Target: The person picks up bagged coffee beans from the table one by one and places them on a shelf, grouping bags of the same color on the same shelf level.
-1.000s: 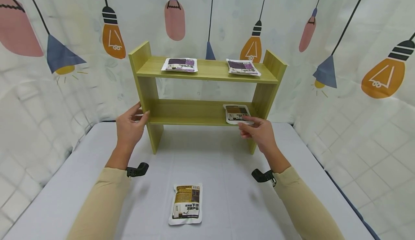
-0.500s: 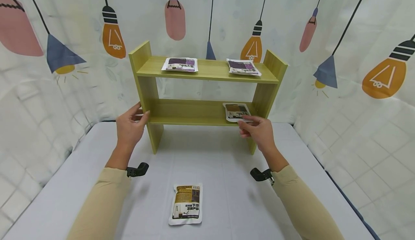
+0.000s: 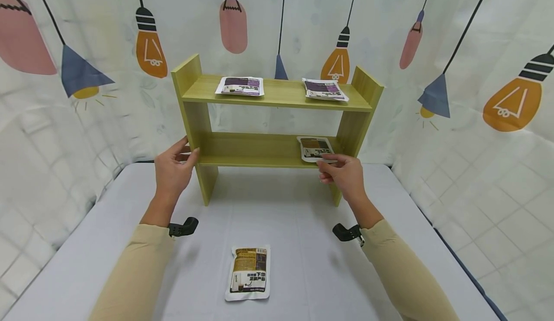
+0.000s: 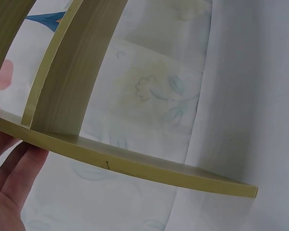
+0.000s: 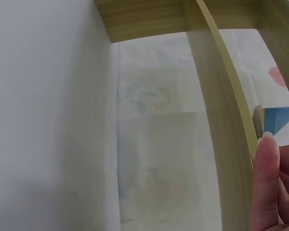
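A green two-tier wooden shelf (image 3: pixel 268 150) stands at the back of the grey table (image 3: pixel 298 215). My left hand (image 3: pixel 190 147) grips its left upright at the level of the lower board; the fingers (image 4: pixel 14 178) lie under the panel's edge (image 4: pixel 135 166). My right hand (image 3: pixel 323 161) pinches the front edge of a brown packet (image 3: pixel 315 146) lying at the right end of the lower board. One fingertip (image 5: pixel 266 178) rests against the board's front edge (image 5: pixel 231 144).
Two purple packets (image 3: pixel 240 85) (image 3: pixel 324 89) lie on the top board. Another brown packet (image 3: pixel 250 272) lies on the table near me, between my forearms. A curtain printed with lamps (image 3: pixel 151 51) hangs close behind and beside the shelf.
The right hand has slid the brown packet a little further back and left on the lower board. The left hand has stayed on the upright.
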Demonstrator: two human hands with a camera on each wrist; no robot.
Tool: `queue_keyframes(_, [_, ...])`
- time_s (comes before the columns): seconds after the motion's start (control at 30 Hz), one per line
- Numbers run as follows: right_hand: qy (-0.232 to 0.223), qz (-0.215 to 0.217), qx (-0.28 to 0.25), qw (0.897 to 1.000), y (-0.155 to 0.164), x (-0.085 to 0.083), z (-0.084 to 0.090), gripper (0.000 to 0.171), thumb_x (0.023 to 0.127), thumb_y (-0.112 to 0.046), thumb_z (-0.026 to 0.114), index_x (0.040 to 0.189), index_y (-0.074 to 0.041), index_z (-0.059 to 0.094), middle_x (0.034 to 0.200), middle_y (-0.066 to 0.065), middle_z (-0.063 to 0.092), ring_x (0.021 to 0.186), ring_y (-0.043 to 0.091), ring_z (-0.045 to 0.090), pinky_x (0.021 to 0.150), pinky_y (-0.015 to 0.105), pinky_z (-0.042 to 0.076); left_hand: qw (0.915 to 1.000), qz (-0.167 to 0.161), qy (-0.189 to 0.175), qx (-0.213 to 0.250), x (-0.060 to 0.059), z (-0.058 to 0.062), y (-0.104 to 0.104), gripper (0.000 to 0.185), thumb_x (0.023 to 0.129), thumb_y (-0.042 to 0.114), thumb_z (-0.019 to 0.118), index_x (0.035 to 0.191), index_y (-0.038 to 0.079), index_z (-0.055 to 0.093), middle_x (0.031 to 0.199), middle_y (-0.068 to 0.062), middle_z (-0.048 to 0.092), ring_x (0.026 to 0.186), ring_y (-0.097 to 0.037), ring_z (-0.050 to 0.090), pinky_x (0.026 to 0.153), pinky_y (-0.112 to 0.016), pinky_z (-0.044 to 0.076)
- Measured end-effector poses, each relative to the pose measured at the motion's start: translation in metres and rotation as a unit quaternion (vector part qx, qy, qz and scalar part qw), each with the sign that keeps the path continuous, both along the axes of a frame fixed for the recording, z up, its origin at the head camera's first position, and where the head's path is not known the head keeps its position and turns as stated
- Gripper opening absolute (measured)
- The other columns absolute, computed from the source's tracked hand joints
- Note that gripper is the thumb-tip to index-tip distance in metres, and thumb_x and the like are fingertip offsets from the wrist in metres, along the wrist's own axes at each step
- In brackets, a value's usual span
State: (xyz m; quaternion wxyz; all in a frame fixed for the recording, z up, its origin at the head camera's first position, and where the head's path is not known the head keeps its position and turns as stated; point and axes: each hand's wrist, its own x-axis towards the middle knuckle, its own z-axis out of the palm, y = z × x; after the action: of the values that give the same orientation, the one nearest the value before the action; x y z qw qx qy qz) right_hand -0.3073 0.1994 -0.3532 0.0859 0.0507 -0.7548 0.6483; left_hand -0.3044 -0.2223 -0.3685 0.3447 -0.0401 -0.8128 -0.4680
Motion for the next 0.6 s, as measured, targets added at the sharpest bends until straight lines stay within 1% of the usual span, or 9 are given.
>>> queue_keyframes(0.17, [0.012,0.002,-0.01,1.0,-0.001,0.0,-0.002,0.038,0.089,-0.018,0.081,0.119,0.003,0.072,0.079,0.011,0.076,0.057,0.01,0.07,0.06,0.028,0.062,1.0,0.001,-0.001,0.001,0.0,-0.001,-0.001,0.046,0.099,0.029,0.068,0.145,0.028,0.06,0.12,-0.014,0.076,0.094,-0.035,0.075,0.074,-0.002,0.047])
queue_keyframes(0.2, [0.018,0.002,-0.014,1.0,-0.001,0.001,-0.003,0.037,0.089,-0.018,0.081,0.119,0.003,0.072,0.079,0.011,0.076,0.058,0.011,0.07,0.06,0.029,0.062,1.0,0.001,-0.001,0.0,-0.001,-0.001,-0.001,0.046,0.099,0.029,0.067,0.145,0.027,0.06,0.12,-0.014,0.075,0.094,-0.035,0.075,0.074,-0.002,0.047])
queue_keyframes(0.47, [0.074,-0.004,-0.012,0.997,-0.002,0.006,-0.017,0.034,0.091,-0.02,0.079,0.118,0.0,0.074,0.078,-0.004,0.075,0.063,0.011,0.072,0.064,0.03,0.063,1.0,0.004,0.004,-0.003,-0.003,-0.001,-0.001,0.045,0.099,0.025,0.068,0.144,0.023,0.062,0.119,-0.017,0.075,0.095,-0.037,0.075,0.072,-0.001,0.046])
queue_keyframes(0.53, [0.085,-0.004,-0.014,0.996,-0.002,0.007,-0.021,0.033,0.091,-0.02,0.079,0.117,0.0,0.074,0.078,-0.005,0.076,0.063,0.011,0.072,0.063,0.03,0.063,1.0,0.003,0.008,-0.004,-0.003,-0.002,-0.001,0.045,0.099,0.023,0.068,0.144,0.022,0.062,0.118,-0.018,0.075,0.096,-0.037,0.075,0.071,0.0,0.046])
queue_keyframes(0.6, [0.093,-0.003,-0.019,0.995,-0.002,0.008,-0.026,0.032,0.091,-0.02,0.079,0.117,-0.001,0.075,0.08,0.0,0.076,0.064,0.011,0.071,0.063,0.031,0.063,0.9999,0.001,0.012,-0.004,-0.003,-0.002,-0.001,0.045,0.098,0.021,0.068,0.143,0.021,0.063,0.118,-0.018,0.075,0.096,-0.038,0.075,0.07,0.0,0.046])
